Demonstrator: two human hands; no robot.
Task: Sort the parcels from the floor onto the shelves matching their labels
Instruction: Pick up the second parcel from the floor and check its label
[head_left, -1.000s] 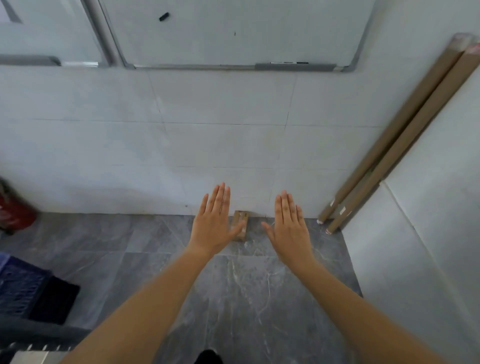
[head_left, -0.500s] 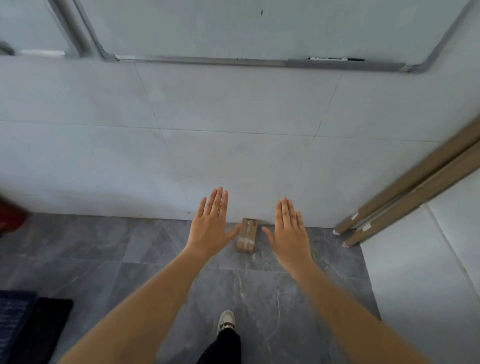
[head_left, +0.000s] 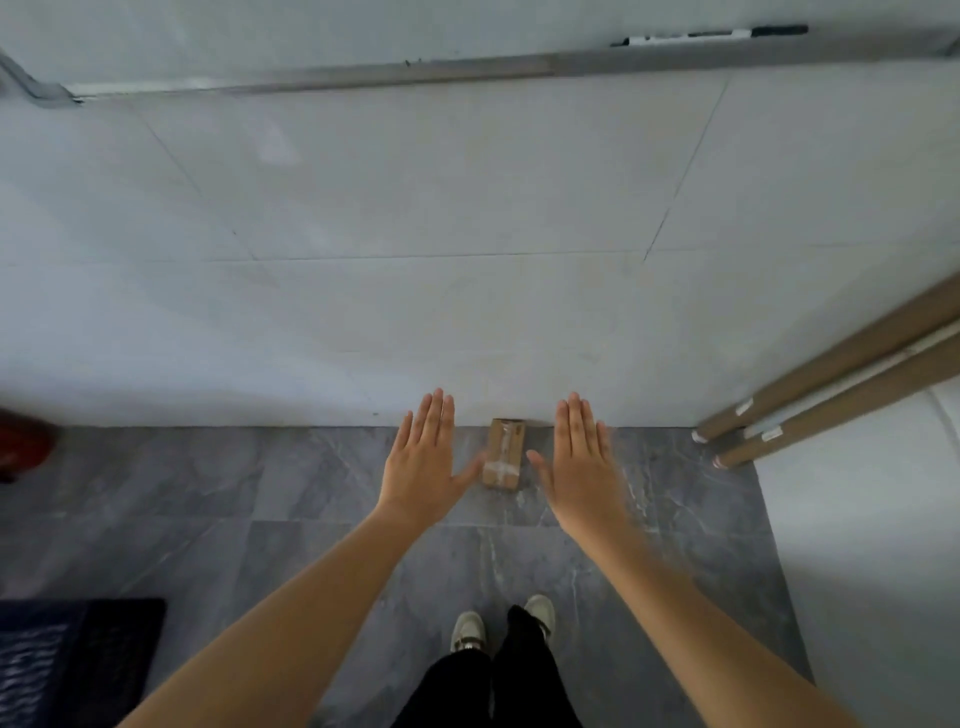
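A small brown cardboard parcel (head_left: 503, 453) with clear tape across it lies on the grey marble floor, one end against the foot of the white tiled wall. My left hand (head_left: 423, 457) is stretched out flat to the parcel's left, fingers straight, thumb tip close to the parcel's side. My right hand (head_left: 579, 462) is flat on the parcel's right, fingers straight and together. Both hands hold nothing, and the parcel shows in the gap between them. No shelves are in view.
Long cardboard tubes (head_left: 831, 395) lean against the wall at the right. A whiteboard tray (head_left: 467, 70) runs along the wall above. A dark crate (head_left: 62, 670) sits at lower left, a red object (head_left: 23, 441) at the left edge. My shoes (head_left: 501, 626) stand below.
The view has moved closer to the wall and tilted down; the parcel now looks larger and sits fully between my hands. My feet have come into view. Both hands stayed flat.
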